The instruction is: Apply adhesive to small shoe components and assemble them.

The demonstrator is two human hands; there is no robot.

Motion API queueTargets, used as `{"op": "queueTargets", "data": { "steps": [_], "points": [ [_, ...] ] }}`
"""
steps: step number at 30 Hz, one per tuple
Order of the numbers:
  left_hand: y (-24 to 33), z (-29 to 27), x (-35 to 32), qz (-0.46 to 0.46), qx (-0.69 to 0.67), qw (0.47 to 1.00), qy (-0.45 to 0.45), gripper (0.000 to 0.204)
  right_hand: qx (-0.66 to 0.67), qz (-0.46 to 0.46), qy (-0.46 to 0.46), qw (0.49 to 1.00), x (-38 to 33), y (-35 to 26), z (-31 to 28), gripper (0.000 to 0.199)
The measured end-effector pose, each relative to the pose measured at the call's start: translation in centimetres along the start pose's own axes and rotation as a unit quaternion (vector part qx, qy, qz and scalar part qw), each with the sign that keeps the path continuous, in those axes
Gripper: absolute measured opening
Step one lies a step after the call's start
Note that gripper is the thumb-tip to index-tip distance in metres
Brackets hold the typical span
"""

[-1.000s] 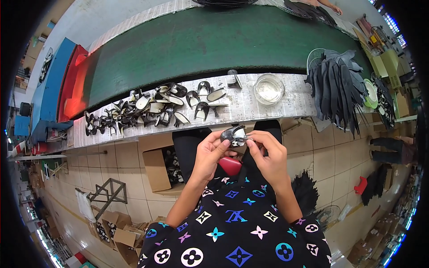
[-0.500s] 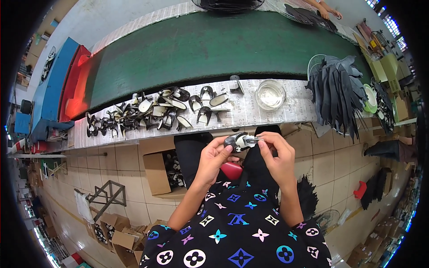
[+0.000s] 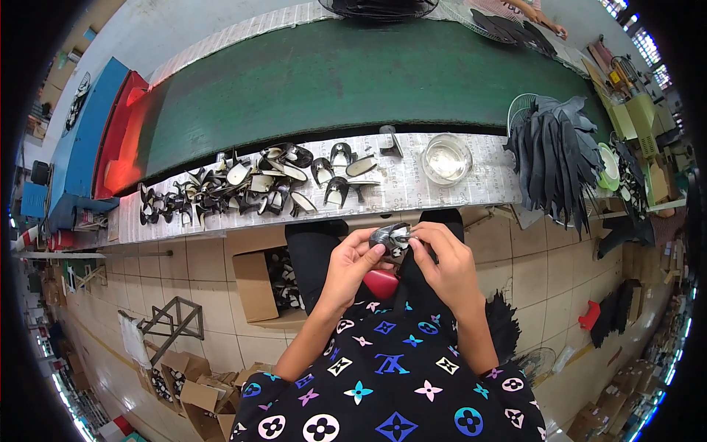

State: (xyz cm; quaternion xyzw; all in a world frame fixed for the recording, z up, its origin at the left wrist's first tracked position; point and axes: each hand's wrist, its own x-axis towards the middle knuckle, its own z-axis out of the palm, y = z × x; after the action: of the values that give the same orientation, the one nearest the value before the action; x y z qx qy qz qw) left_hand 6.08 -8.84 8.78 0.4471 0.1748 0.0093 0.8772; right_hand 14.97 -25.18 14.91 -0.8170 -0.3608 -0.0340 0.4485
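Over my lap, just in front of the bench edge, my left hand grips a glossy black shoe heel with pale cream inner faces. The thumb presses along its near side and the fingers wrap its left end. My right hand pinches at the heel's right end, thumb and forefinger closed on its edge. What exactly those fingertips hold is hidden; it may be covering material. Similar black-and-cream shoe heels lie heaped on the bench beyond my left hand. One heel stands apart farther back.
A clear round bowl sits right of the heels. Dark leather-like pieces hang over a wire basket. Behind runs a green conveyor belt into a red-and-blue machine. A co-worker's hand shows across it. An open carton stands below.
My right hand has moved left, closer to the heel; the pale strip that stretched toward its fingers no longer shows. My left hand keeps its grip.
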Motion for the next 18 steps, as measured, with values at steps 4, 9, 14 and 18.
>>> {"op": "queueTargets", "data": {
  "steps": [4,9,14,18],
  "points": [
    [0.06,0.03,0.07,0.002,0.001,1.000,0.001,0.030,-0.007,0.002,0.009,1.000,0.21,-0.27,0.19,0.011],
    [0.21,0.23,0.09,0.002,0.010,1.000,0.004,0.030,-0.024,0.011,0.017,0.999,0.10,-0.07,0.27,0.012],
    [0.31,0.30,0.17,-0.003,0.009,1.000,0.007,0.030,-0.062,0.020,0.037,0.997,0.11,0.02,0.20,0.012],
    [0.20,0.34,0.26,0.000,0.009,1.000,0.004,0.030,-0.105,0.020,0.054,0.993,0.02,0.13,0.06,0.013]
  ]
}}
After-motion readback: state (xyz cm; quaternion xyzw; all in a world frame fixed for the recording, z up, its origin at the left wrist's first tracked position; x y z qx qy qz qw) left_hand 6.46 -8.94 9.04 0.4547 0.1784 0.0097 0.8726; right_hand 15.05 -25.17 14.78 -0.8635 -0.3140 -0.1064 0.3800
